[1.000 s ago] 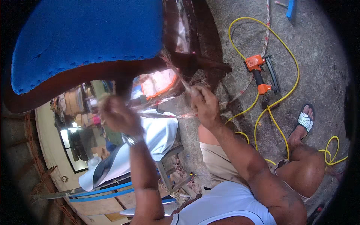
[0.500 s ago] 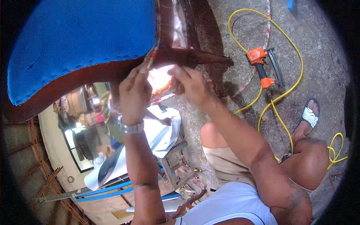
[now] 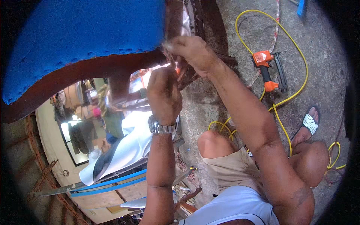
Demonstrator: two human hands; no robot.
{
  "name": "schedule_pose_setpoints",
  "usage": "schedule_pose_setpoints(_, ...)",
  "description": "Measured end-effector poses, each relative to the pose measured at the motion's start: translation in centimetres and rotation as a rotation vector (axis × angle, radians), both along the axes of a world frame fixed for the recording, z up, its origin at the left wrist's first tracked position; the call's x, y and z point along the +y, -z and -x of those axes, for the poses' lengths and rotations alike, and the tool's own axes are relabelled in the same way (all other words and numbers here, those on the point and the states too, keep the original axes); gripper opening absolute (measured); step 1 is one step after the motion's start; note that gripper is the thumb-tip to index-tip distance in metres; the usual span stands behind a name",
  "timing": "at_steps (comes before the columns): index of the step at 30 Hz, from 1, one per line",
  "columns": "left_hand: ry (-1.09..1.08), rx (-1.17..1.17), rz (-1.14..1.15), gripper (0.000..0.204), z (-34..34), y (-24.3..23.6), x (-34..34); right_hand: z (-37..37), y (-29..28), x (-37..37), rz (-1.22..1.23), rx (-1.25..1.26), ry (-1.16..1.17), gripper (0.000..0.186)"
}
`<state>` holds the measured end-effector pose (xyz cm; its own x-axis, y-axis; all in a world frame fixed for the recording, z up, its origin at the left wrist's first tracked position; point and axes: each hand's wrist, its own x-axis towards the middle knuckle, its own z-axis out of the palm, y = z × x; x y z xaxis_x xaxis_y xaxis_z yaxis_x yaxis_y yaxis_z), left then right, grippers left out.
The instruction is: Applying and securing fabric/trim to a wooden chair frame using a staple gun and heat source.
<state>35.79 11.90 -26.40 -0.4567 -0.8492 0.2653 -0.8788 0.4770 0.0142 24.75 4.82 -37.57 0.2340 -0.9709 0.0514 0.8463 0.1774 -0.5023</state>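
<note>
A bright blue upholstered chair part on a dark brown wooden frame fills the upper left. My left hand, a metal watch at its wrist, is closed just below the blue cover's corner. A narrow strip rises from its fingertips along the wood. Above it, my right hand pinches at the corner where blue cover meets frame. Blur and the fingers hide what that pinch holds. On the floor to the right lies an orange and black pneumatic staple gun, touched by neither hand.
A yellow air hose loops around the staple gun over the concrete floor. White sheet material drapes over a stand at lower left. A blue-edged panel lies below it. My sandalled foot rests at right.
My right hand has moved up and slightly left to the cover's corner. My left hand has shifted right and lower, below it. The view has shifted slightly; the staple gun still lies on the floor.
</note>
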Motion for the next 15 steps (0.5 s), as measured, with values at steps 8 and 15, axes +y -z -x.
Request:
schedule_pose_setpoints(8, -0.299, 0.274, -0.19, 0.026, 2.2, -0.5, -1.7, -0.7, -1.6, 1.0, -0.119, 0.03, 0.048, 0.023)
schedule_pose_setpoints(15, -0.255, 0.097, 0.088, 0.024, 1.1, 0.5, -3.1, -1.0, -0.8, -0.6, -0.096, 0.161, 0.171, 0.023)
